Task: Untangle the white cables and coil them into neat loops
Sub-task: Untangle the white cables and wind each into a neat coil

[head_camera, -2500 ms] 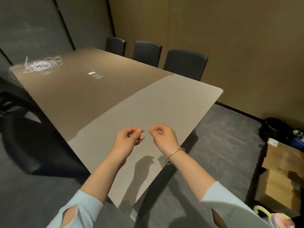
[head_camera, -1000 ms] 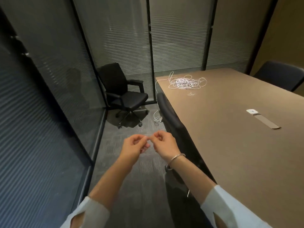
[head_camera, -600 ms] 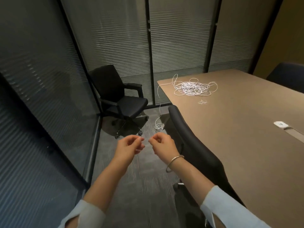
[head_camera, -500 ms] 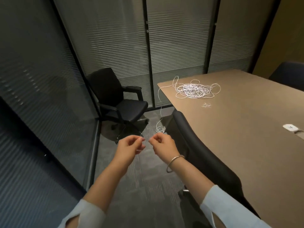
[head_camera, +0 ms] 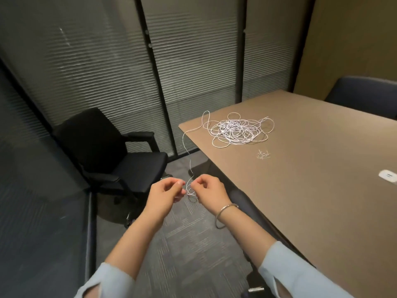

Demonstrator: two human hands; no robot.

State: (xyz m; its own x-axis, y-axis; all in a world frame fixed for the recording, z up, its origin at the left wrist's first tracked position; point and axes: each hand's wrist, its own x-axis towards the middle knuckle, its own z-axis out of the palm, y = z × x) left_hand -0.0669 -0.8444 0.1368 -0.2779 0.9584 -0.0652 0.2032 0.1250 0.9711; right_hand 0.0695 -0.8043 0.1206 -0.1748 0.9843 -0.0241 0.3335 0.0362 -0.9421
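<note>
My left hand (head_camera: 165, 195) and right hand (head_camera: 209, 191) are curled, fingertips nearly meeting; whether they pinch the dangling strand (head_camera: 186, 145) I cannot tell. The white cables (head_camera: 236, 130) lie tangled on the surface (head_camera: 311, 190), ahead and to the right of both. I should find that loose end first and draw it out gently, not yank knots tighter.

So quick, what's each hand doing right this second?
Left hand: fingers curled, pinched together; whether it holds anything cannot be told.
Right hand: fingers curled; it seems to pinch the dangling end of the white cable.
</note>
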